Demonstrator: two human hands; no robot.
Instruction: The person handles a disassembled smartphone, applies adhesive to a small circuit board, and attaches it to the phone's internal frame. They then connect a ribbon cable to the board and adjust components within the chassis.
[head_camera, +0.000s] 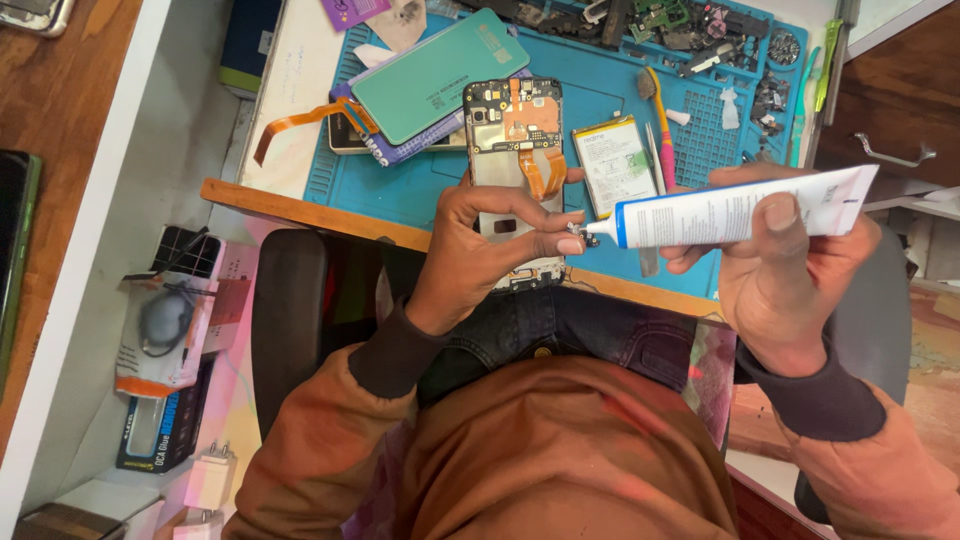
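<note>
Left hand is gripping an opened phone, back cover off, orange flex cables showing. Right hand is holding a white glue tube, its nozzle touching the left fingertips. A battery is lying just beside the phone on the blue work mat; a green back cover is resting further left

The left hand covers the middle of the opened phone, hiding its lower board. The tube tip sits behind the fingertips. Small parts along the mat's far edge are too small to identify, and the frame cuts that edge.
</note>
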